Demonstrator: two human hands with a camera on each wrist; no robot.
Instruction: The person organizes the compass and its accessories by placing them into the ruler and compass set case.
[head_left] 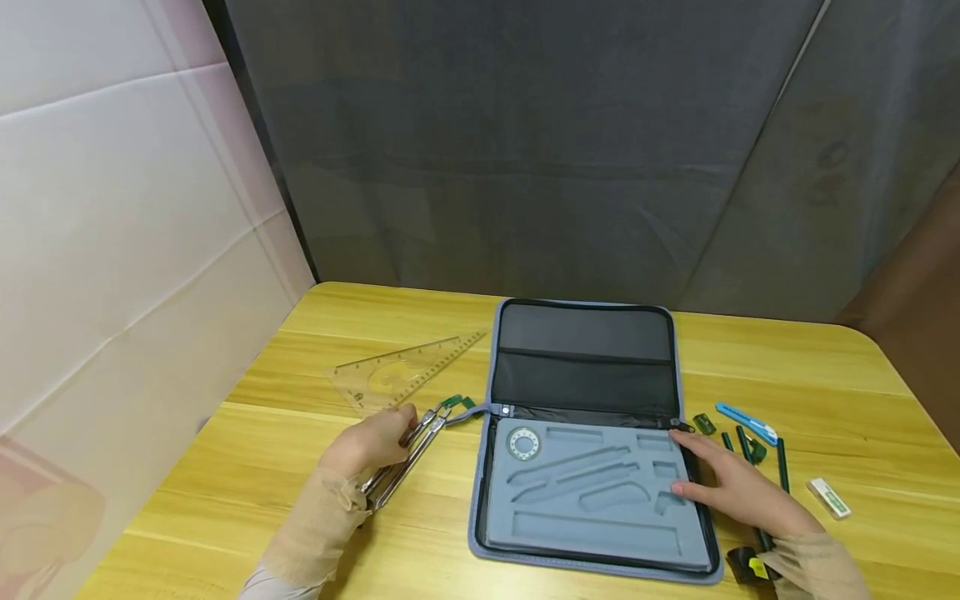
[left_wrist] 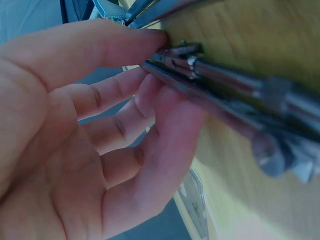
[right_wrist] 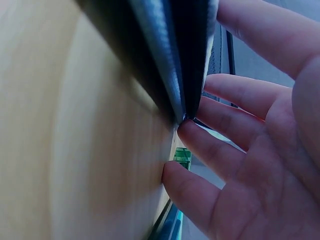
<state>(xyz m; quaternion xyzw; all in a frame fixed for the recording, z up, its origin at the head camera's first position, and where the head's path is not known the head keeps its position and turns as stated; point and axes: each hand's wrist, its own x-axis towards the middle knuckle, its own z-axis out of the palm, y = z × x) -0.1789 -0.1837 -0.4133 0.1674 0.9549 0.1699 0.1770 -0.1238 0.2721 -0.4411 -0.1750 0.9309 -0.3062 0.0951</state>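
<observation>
The metal compass [head_left: 408,457] lies on the yellow surface [head_left: 247,467], left of the open case [head_left: 592,433]. The left hand [head_left: 367,446] curls its fingers around the compass and holds it. The right hand [head_left: 738,492] is spread flat, touching the right edge of the case.

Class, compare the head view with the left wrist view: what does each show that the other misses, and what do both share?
Only the head view shows the open case, the set square, the right hand resting on the case edge, and the eraser. Only the left wrist view shows the left fingers curled against the metal legs up close. Both show the left hand gripping the compass on the table.
</observation>
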